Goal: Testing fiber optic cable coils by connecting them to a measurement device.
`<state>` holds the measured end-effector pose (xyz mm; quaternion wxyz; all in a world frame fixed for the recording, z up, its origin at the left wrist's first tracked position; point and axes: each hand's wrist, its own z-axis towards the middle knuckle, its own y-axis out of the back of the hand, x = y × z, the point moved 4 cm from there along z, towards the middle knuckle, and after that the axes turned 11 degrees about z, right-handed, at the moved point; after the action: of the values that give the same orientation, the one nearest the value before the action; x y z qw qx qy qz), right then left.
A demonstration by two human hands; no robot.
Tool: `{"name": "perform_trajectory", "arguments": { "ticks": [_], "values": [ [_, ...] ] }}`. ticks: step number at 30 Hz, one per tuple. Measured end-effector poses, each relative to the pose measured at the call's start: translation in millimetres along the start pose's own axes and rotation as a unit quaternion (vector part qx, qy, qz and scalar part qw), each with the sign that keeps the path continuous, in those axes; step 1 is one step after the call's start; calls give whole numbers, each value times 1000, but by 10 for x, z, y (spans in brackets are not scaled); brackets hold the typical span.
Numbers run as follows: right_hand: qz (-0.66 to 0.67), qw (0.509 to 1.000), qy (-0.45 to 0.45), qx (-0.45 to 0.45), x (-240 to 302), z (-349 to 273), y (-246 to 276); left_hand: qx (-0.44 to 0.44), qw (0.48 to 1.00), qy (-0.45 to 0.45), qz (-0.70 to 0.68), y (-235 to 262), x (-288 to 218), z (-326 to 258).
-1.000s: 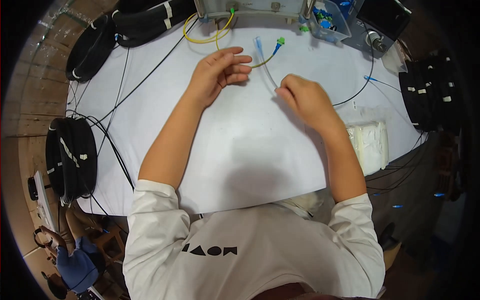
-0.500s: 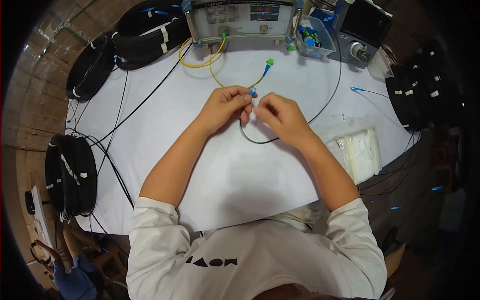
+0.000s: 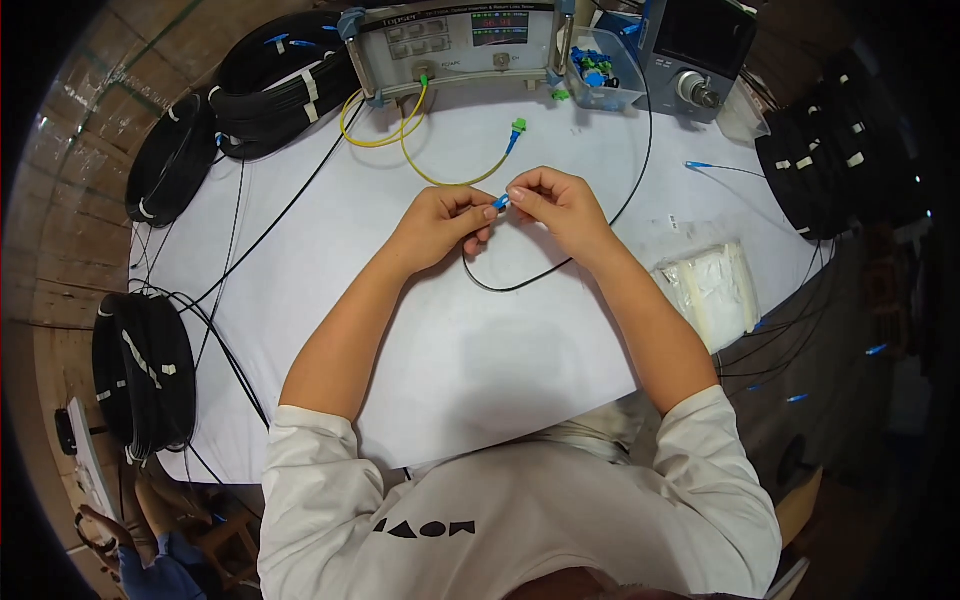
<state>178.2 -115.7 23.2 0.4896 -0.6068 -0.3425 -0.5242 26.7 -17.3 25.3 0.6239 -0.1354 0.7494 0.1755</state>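
head view: the left hand (image 3: pixel 440 225) and the right hand (image 3: pixel 558 200) meet over the middle of the desk (image 3: pixel 470 350), fingertips pressed together on a small blue plug (image 3: pixel 501 201) that sits between them. each hand is pinching it, left from one end, right from the other. a thin black cable (image 3: pixel 540 272) hangs from the plug and loops on the white desk just below the hands.

just beyond the hands lies a yellow cable (image 3: pixel 420 165) with a green plug (image 3: pixel 517 127), running up to a grey test box (image 3: pixel 455 40) at the far edge. beside that box stand a clear tub of blue and green bits (image 3: pixel 598 75) and a dark meter (image 3: pixel 695 50). a white packet (image 3: pixel 712 290) lies near the right forearm. black cable coils (image 3: pixel 145 370) sit at the left edge, more at the far left and right. nothing lies between the hands and the plug.

half a second ago the hands were already joined at the plug; a second ago they were apart, the left one open near the yellow cable.
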Motion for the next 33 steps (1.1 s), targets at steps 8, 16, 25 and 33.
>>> {"name": "perform_trajectory", "arguments": {
  "ticks": [8, 16, 25, 33],
  "values": [
    [118, 968, 50, -216, 153, 150, 519, -5, 1000, -3, 11, 26, 14, 12],
    [-171, 967, 54, -183, 26, 633, 569, 11, 1000, -5, -25, 34, 54, 23],
    [-329, 895, 158, -256, 30, 1106, 861, 11, 998, 0, -64, 30, 73, 38],
    [-371, 882, 160, -243, 12, 1265, 809, 9, 997, 5, -74, 55, 73, 45]
  ]
}}
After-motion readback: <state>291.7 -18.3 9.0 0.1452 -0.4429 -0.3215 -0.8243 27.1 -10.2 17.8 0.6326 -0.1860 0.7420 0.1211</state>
